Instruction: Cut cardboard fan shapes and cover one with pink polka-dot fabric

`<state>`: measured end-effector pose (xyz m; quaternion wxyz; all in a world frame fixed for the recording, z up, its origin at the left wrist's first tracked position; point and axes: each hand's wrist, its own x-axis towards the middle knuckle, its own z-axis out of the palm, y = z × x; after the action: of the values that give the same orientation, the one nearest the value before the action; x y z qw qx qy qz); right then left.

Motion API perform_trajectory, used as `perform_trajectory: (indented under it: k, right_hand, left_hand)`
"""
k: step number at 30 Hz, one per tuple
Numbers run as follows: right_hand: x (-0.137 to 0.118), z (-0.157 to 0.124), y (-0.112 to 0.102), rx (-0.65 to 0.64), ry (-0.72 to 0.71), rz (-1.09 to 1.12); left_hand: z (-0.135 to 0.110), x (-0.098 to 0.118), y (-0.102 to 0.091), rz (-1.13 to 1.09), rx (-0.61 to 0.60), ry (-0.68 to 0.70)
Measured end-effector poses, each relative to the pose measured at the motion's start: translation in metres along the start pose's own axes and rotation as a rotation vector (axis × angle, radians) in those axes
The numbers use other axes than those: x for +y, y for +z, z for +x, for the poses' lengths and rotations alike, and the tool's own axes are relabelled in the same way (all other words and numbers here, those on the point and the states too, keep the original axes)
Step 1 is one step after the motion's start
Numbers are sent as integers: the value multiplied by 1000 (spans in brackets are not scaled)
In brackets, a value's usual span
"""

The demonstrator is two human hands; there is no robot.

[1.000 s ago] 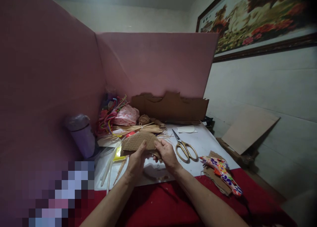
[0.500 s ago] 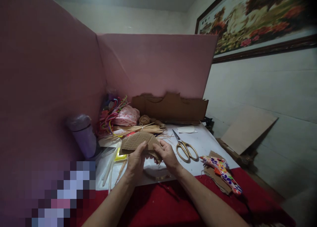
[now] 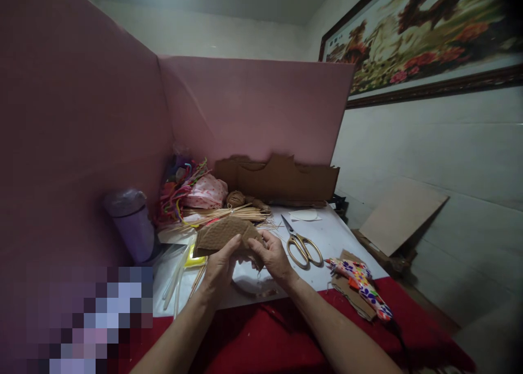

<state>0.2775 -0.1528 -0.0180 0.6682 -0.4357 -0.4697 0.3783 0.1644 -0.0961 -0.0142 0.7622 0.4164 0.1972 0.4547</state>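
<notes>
A curved piece of brown corrugated cardboard (image 3: 223,233) is held between both hands above the table. My left hand (image 3: 223,265) grips its lower edge, the thumb lying on the front face and the fingers behind it. Pinching its right end is my right hand (image 3: 274,256), thumb in front and the other fingers partly hidden. To the right of that hand lie gold-handled scissors (image 3: 301,244), blades pointing away. Farther right, a flower-patterned glue gun (image 3: 363,284) rests on a cardboard scrap (image 3: 352,298).
Thin wooden sticks (image 3: 232,214), a ball of twine (image 3: 236,199) and colourful pipe cleaners (image 3: 175,194) are heaped at the back left. Large cardboard sheets (image 3: 281,181) lean against the pink partition (image 3: 253,107). A purple tumbler (image 3: 133,227) stands left. White ovals (image 3: 304,215) lie behind the scissors.
The view has shifted slightly, so the scene sits a little farther left. Both hands keep their hold on the cardboard piece, which looks slightly tilted compared with before.
</notes>
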Motion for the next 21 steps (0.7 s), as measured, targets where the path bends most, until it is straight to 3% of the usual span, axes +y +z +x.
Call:
perform_trajectory:
  k: [5, 7, 9, 11, 13, 17, 21]
  right_hand:
    - [-1, 2, -2, 16, -29, -84]
    - [-9, 6, -11, 100, -34, -266]
    - [-21, 9, -26, 201, 22, -683]
    - [-35, 9, -43, 207, 156, -1301]
    - [-44, 7, -60, 208, 275, -1522]
    - [-41, -2, -80, 209, 458, -1611]
    - [-27, -3, -86, 180, 512, -1600]
  left_hand:
    - [0, 5, 5, -88, 50, -5]
    - [1, 11, 7, -170, 116, -11]
    - [2, 16, 7, -237, 186, -21]
    - [4, 21, 5, -282, 231, -20]
    - [6, 24, 2, -312, 231, -6]
    - [8, 26, -2, -335, 177, 27]
    - [8, 27, -3, -354, 165, 28]
